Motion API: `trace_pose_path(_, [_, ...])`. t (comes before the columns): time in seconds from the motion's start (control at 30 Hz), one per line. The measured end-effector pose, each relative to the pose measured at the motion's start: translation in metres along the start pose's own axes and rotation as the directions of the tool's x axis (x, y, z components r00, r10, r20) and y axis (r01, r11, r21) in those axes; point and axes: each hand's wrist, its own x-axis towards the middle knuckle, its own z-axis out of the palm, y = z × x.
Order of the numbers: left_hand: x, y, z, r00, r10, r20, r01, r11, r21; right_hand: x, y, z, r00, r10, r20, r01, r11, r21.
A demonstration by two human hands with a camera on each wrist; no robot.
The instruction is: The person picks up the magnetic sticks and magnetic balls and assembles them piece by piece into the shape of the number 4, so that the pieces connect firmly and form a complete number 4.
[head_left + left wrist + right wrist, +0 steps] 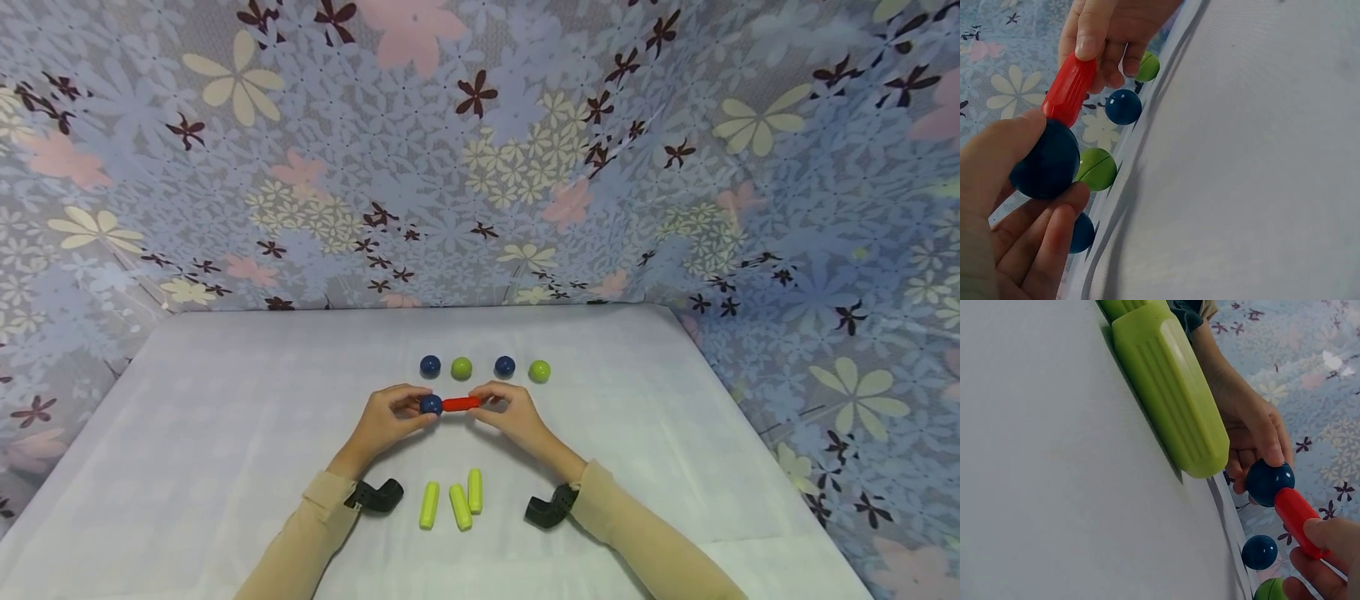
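Note:
Over the middle of the table, my left hand [386, 421] pinches a dark blue ball [431, 405] between thumb and fingers. A red ribbed rod [460, 404] is held at its far end by my right hand [519, 412]. In the left wrist view the rod's narrow end [1060, 117] meets the ball, and the two line up. The right wrist view shows the same blue ball [1269, 482] and red rod [1300, 520] end to end, with the right thumb along the rod.
Behind the hands is a row of balls: blue [431, 366], green [461, 367], blue [505, 367] and green [539, 371]. Nearer the body lie three yellow-green rods [461, 507] between the forearms. A flowered cloth [420, 167] rises behind the white table [247, 375].

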Motion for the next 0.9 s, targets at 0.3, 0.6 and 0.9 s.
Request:
trace_pose_path(0.3, [0.002, -0.028, 0.004, 0.999, -0.02, -0.027, 0.019, 1.0, -0.02, 0.002, 0.001, -0.002, 1.0, -0.023, -0.018, 0.023, 1.0, -0.004])
trace_pose_path(0.6, [0.002, -0.037, 0.004, 0.998, -0.025, -0.051, 0.021, 0.997, -0.077, 0.006, 0.005, -0.006, 0.999, 0.006, -0.048, -0.005, 1.0, 0.019])
trace_pose_path(0.9, [0.0, -0.036, 0.005, 0.997, -0.068, -0.041, 0.066, 0.996, -0.058, 0.008, 0.009, -0.009, 0.993, -0.016, -0.119, 0.016, 1.0, 0.002])
